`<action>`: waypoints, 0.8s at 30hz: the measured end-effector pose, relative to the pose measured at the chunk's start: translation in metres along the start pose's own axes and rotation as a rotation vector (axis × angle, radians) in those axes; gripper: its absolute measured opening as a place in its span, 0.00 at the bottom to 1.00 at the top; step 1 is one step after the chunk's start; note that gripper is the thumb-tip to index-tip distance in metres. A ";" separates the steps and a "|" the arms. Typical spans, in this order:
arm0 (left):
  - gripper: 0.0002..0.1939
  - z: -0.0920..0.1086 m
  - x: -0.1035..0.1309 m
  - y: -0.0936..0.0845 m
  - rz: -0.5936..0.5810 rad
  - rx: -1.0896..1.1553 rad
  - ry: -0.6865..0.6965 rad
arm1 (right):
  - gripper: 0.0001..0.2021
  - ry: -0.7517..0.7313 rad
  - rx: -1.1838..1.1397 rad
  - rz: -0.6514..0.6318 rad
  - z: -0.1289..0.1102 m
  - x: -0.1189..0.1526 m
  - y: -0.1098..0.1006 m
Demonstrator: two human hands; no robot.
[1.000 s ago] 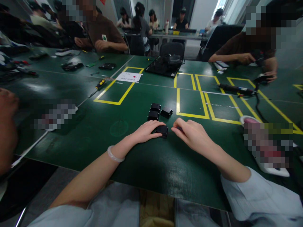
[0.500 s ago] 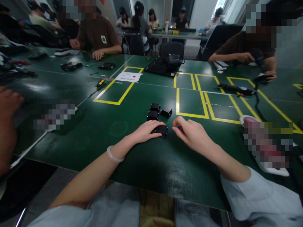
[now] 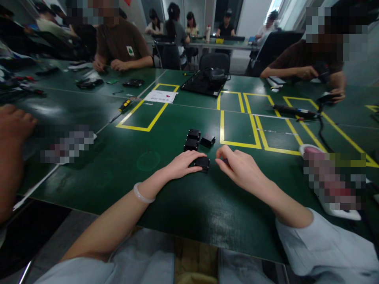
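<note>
Green and marked with yellow tape, the bench (image 3: 166, 205) fills the view, with other people seated at its far side. Left hand (image 3: 180, 165) lies flat, palm down, fingers pressing a small black box (image 3: 202, 163) near the middle. Right hand (image 3: 239, 167) rests just right of it, fingers curled; whether it pinches anything I cannot tell. Three more black boxes (image 3: 195, 139) sit just beyond.

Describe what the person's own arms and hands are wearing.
Both hands, left hand and right hand, are bare, without gloves. The left wrist wears a pale, smooth bangle. Forearms are uncovered; light grey-blue sleeves are pushed up near the elbows.
</note>
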State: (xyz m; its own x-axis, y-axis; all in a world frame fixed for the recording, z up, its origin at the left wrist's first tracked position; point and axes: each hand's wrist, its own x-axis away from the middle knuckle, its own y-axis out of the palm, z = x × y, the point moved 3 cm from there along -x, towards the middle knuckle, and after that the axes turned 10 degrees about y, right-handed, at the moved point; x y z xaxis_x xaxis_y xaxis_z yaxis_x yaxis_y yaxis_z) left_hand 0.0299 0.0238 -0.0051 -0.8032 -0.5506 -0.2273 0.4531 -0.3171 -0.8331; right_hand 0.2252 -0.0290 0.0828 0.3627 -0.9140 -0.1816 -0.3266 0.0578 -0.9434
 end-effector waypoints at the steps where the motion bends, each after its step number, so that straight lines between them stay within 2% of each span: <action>1: 0.23 -0.001 0.000 0.000 0.000 0.000 -0.001 | 0.07 -0.001 0.007 -0.002 0.000 0.000 0.000; 9: 0.23 -0.001 0.000 0.000 0.006 -0.011 0.019 | 0.08 0.024 -0.053 0.000 0.003 0.000 0.004; 16: 0.23 0.001 0.000 -0.001 -0.001 -0.019 0.006 | 0.10 0.008 -0.111 -0.063 0.000 -0.002 0.005; 24: 0.23 -0.002 0.000 0.001 0.000 -0.017 0.008 | 0.10 0.047 -0.014 -0.049 0.003 -0.002 0.005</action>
State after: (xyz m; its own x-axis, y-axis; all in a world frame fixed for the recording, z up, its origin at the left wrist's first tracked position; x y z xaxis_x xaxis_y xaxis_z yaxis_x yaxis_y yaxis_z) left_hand 0.0294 0.0249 -0.0074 -0.8066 -0.5439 -0.2312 0.4464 -0.3041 -0.8416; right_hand 0.2255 -0.0262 0.0780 0.3371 -0.9336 -0.1215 -0.3218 0.0071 -0.9468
